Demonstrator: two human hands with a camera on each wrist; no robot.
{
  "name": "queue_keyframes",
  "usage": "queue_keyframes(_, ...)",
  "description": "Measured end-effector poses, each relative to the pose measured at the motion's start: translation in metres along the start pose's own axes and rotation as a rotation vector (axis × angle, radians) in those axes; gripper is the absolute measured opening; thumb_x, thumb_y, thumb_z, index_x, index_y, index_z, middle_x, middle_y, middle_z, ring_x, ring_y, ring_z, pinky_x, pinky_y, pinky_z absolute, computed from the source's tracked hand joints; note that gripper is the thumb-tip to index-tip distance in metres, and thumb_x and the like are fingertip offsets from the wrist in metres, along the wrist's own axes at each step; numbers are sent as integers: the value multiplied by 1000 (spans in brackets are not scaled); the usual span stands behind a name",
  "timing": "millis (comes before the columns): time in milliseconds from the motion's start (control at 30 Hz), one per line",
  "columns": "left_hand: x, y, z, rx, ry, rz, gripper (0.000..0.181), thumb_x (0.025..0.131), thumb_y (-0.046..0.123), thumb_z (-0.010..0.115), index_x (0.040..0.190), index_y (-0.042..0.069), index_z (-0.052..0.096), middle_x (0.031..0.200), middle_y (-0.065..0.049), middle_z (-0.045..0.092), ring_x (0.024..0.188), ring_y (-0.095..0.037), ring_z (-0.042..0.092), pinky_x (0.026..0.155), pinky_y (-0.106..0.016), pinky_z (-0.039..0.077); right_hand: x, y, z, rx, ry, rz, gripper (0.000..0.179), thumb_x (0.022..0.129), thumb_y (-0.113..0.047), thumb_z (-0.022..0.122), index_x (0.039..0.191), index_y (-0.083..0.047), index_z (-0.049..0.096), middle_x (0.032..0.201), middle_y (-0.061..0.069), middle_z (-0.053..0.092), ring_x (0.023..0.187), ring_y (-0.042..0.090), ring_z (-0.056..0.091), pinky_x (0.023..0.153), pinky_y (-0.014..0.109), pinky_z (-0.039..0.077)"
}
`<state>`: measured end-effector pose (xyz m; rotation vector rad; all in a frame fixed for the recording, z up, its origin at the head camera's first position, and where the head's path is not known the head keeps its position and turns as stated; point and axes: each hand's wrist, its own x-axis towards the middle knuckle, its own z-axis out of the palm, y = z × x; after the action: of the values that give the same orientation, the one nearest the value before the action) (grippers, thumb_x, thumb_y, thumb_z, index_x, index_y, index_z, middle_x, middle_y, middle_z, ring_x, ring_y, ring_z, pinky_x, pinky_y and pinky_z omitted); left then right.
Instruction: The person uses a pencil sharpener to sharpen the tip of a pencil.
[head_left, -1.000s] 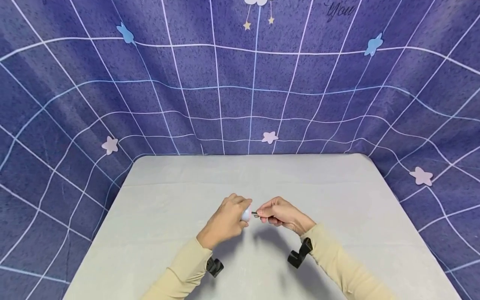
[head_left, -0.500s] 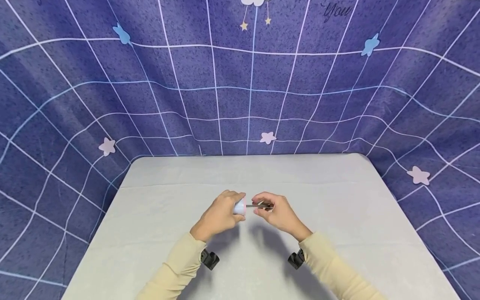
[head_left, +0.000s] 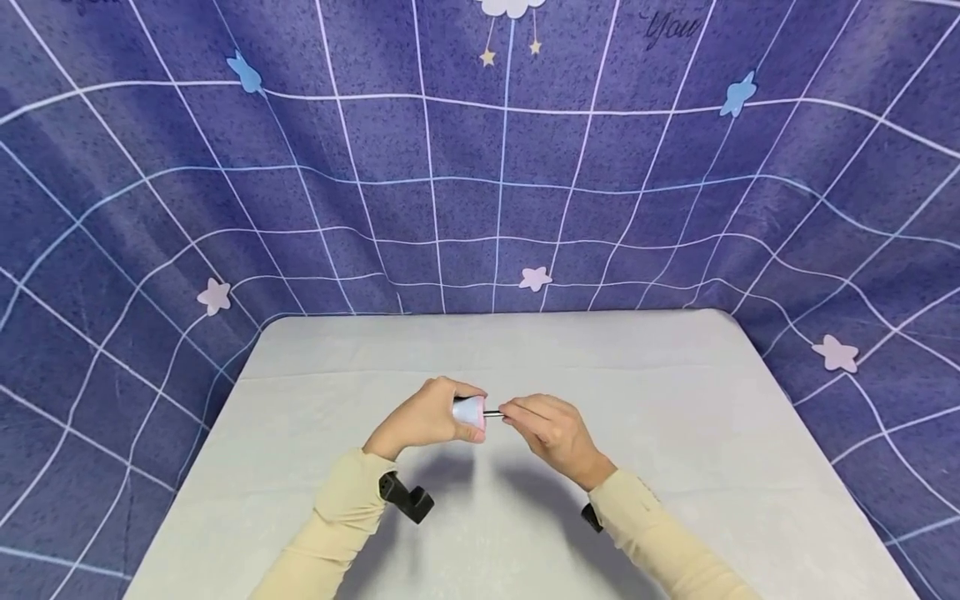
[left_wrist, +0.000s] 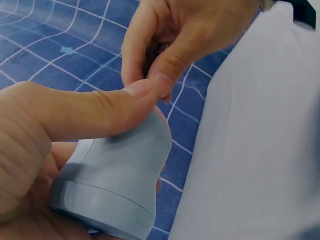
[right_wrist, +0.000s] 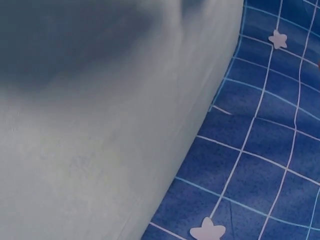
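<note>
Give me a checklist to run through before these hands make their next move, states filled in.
1. Left hand grips the pale blue object: ok.
2. Right hand pinches the thin rod: ok.
3. Rod meets the object's pink end roughly straight on: ok.
4. Object held clear above the white table: ok.
5. Rod's depth inside the object: cannot tell.
6. Right wrist view shows the grip: not ok.

held pc. (left_wrist: 122,165) smooth semi-matt plastic, rod (head_left: 492,414) shiny metal, tbl cover (head_left: 675,408) matt cloth, b/g drape (head_left: 465,208) fabric
</note>
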<state>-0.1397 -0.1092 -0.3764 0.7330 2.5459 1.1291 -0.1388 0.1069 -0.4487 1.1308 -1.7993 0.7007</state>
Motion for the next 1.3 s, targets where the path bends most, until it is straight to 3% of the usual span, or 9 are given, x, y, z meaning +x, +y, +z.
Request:
queue_keyframes(133, -1, 0, 4, 14, 32, 0, 53, 68, 14, 84, 115, -1, 66, 94, -9, 70, 71, -10, 57, 63, -23, 49, 0, -2, 6, -12, 39, 15, 18, 95, -15, 58, 93, -4, 72, 81, 2, 70, 66, 12, 62, 62, 21, 52)
queue_keyframes(233, -3, 2, 12, 99, 110, 10, 56, 66, 12, 85, 117, -2, 65, 99, -11, 70, 76, -13, 57, 66, -25, 48, 2, -8, 4, 81, -38, 159, 14, 92, -13, 61, 90, -4, 72, 75, 1, 68, 58, 6, 55, 53, 16, 47)
queue_keyframes(300, -5, 4, 19, 189, 169, 49, 57, 66, 11, 85, 117, -3, 65, 103, -13, 69, 83, -17, 58, 70, -28, 49, 7, -10, -1, 270, -179, 381, 13, 91, -11, 64, 89, -2, 72, 71, -2, 66, 54, 2, 50, 49, 14, 42)
queue_keyframes(467, -11, 2, 40, 447, 264, 230, 57, 68, 12, 84, 119, -4, 63, 109, -12, 68, 99, -23, 59, 84, -36, 49, 22, -1, -19, 895, -524, 1232, 19, 88, -5, 62, 92, 12, 68, 59, -7, 59, 43, 0, 38, 40, 15, 27)
queue_keyframes(567, -13, -3, 48, 527, 287, 287, 57, 69, 14, 84, 119, -1, 63, 110, -9, 68, 101, -21, 59, 87, -36, 48, 23, 7, -23, 984, -649, 1407, 21, 87, -5, 61, 94, 14, 66, 57, -6, 59, 39, 3, 35, 38, 17, 24)
queue_keyframes(700, -12, -7, 49, 476, 271, 232, 57, 70, 16, 84, 119, -2, 63, 110, -10, 68, 100, -22, 60, 86, -34, 50, 19, 7, -19, 882, -665, 1267, 19, 88, -7, 63, 96, 10, 68, 64, 3, 66, 45, 6, 47, 42, 20, 38)
queue_keyframes(867, -6, -10, 39, 297, 191, 100, 59, 71, 18, 83, 122, -4, 61, 109, -13, 68, 89, -19, 59, 74, -31, 50, 11, -3, -13, 625, -489, 932, 13, 84, -5, 69, 95, 0, 71, 83, 13, 72, 62, 11, 63, 56, 27, 54)
queue_keyframes(1100, 0, -12, 17, 63, 36, 10, 56, 70, 18, 83, 119, -2, 64, 99, -10, 70, 73, -11, 56, 63, -23, 48, -3, -7, -7, 249, -211, 346, 22, 76, 2, 75, 96, -6, 71, 87, 3, 72, 76, 13, 67, 67, 17, 53)
queue_keyframes(1300, 3, -10, 4, -70, -81, -27, 54, 70, 17, 83, 117, -3, 65, 93, -8, 70, 69, -9, 57, 61, -24, 49, -8, -5, -3, 69, -80, 106, 12, 89, -13, 66, 95, -4, 72, 86, 4, 72, 77, 15, 68, 71, 21, 55)
